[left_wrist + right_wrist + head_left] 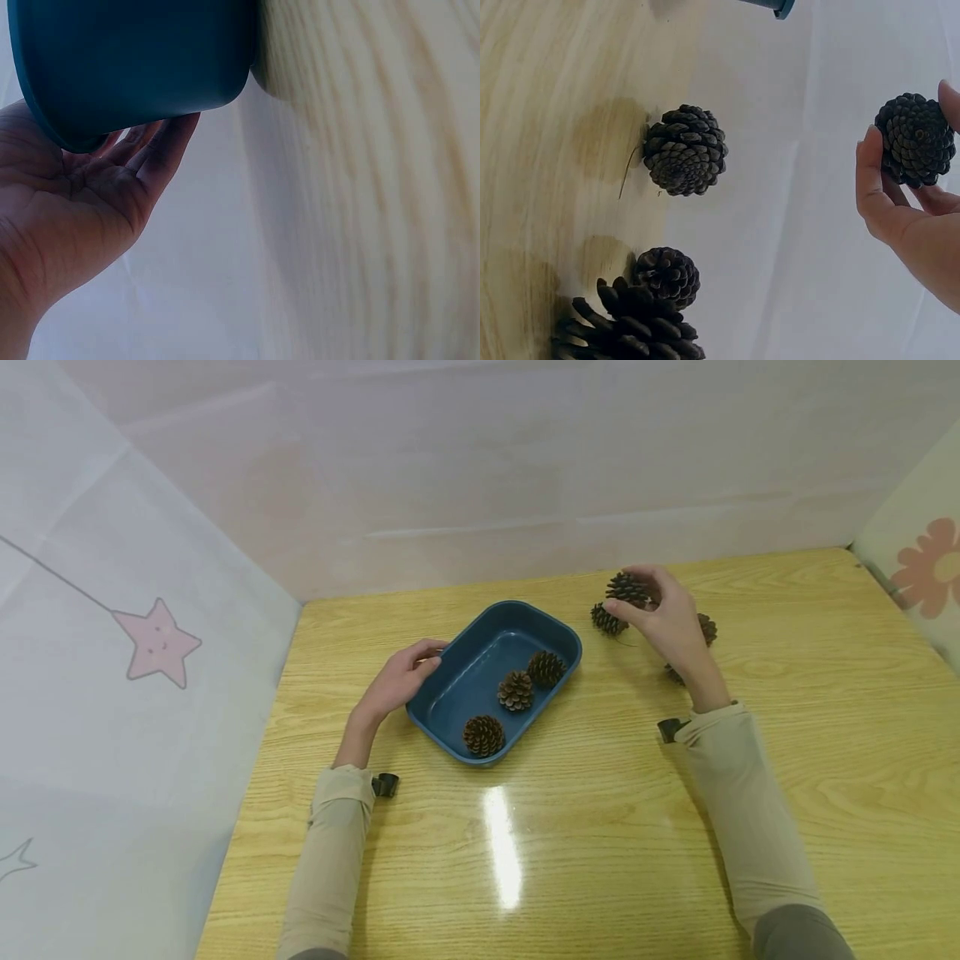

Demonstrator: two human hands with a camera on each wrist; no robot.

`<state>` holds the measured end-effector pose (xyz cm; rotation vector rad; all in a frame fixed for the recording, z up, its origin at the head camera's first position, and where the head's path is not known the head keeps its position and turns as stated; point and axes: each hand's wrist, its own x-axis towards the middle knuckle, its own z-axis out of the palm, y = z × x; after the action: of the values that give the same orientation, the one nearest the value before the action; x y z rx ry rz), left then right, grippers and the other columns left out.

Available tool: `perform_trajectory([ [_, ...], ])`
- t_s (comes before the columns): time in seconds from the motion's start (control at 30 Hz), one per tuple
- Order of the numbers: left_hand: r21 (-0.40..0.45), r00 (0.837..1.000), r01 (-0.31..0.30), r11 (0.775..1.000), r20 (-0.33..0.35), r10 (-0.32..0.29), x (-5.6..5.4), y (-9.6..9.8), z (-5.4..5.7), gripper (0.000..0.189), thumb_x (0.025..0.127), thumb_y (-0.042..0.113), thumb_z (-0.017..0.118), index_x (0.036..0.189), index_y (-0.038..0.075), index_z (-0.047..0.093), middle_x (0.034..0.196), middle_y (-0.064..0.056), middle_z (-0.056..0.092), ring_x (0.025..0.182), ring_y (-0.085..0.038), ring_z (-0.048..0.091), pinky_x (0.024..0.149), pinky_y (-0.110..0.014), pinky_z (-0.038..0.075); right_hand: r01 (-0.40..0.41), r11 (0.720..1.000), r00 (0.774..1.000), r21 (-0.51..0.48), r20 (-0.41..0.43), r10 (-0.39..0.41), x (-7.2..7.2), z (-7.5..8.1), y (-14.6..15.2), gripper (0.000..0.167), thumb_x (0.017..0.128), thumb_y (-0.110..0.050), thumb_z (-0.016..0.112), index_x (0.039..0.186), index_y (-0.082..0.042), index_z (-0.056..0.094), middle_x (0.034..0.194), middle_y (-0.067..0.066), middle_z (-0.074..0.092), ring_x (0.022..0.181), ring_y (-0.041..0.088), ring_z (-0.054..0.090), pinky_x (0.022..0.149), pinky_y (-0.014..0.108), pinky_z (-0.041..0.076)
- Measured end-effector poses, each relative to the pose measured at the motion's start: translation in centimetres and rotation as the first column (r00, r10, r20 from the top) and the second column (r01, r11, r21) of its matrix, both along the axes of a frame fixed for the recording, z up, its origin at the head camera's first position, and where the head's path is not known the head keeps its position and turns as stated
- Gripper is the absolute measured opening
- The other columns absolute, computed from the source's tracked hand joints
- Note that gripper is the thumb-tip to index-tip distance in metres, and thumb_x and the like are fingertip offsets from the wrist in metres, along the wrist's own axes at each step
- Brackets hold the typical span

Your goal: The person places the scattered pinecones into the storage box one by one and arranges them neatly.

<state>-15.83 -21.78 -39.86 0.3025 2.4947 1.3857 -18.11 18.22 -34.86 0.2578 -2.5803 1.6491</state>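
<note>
My left hand (401, 679) holds the rim of a blue rectangular dish (463, 667). In the left wrist view, its fingers (166, 154) lie along the outside of the dish (142, 60), while the thumb is hidden at the rim. Three brown pine cones lie in the dish, one pine cone (483, 736) at its near end. Off to the right, my right hand (669, 618) pinches a dark pine cone (627, 588) between thumb and fingers. The right wrist view shows this pine cone (915, 141) held above the table, apart from the others.
Another pine cone (609, 619) stands on the table just below the held one. More pine cones, such as one pine cone (707, 628), sit partly hidden behind the right hand. A pale wall sheet (465, 543) borders the wooden table (600, 827) at the back.
</note>
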Motion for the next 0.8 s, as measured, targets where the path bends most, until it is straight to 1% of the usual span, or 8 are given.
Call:
perform_trajectory([
  [0.17,-0.003,1.0,0.001,1.0,-0.001,-0.001,0.0,0.0,0.0,0.04,0.113,0.018,0.047,0.15,0.006,0.053,0.148,-0.019,0.053,0.137,-0.036,0.05,0.113,-0.054,0.041,0.0,1.0,0.999,0.014,-0.032,0.0,0.2,0.3,-0.3,0.061,0.096,-0.028,0.078,0.149,-0.009,0.055,0.15,0.011,0.053,0.138,0.027,0.048,0.105,0.048,0.045],
  [0.23,-0.006,1.0,0.001,1.0,-0.002,-0.001,0.0,0.0,0.0,0.04,0.113,0.018,0.047,0.15,0.006,0.053,0.148,-0.019,0.054,0.136,-0.036,0.051,0.112,-0.054,0.042,-0.002,1.0,0.999,0.013,-0.039,0.002,0.3,0.5,-0.4,0.06,0.096,-0.027,0.078,0.149,-0.009,0.055,0.15,0.011,0.054,0.138,0.027,0.049,0.105,0.047,0.046],
  [0.5,-0.016,1.0,-0.004,1.0,0.006,0.004,0.1,0.1,0.1,0.04,0.113,0.019,0.047,0.15,0.007,0.052,0.149,-0.018,0.053,0.136,-0.036,0.05,0.112,-0.054,0.042,-0.017,0.999,0.998,-0.036,-0.06,0.014,0.8,1.0,-1.1,0.06,0.096,-0.023,0.078,0.148,-0.006,0.054,0.149,0.014,0.054,0.139,0.027,0.049,0.109,0.051,0.044],
  [0.8,-0.017,1.0,-0.005,1.0,0.004,0.005,0.1,0.1,0.1,0.04,0.113,0.018,0.047,0.15,0.007,0.052,0.148,-0.018,0.053,0.136,-0.035,0.05,0.113,-0.053,0.041,-0.023,0.998,0.997,-0.059,-0.081,0.018,1.0,1.3,-1.9,0.056,0.096,-0.02,0.079,0.146,-0.006,0.057,0.146,0.013,0.057,0.136,0.025,0.051,0.109,0.047,0.046],
])
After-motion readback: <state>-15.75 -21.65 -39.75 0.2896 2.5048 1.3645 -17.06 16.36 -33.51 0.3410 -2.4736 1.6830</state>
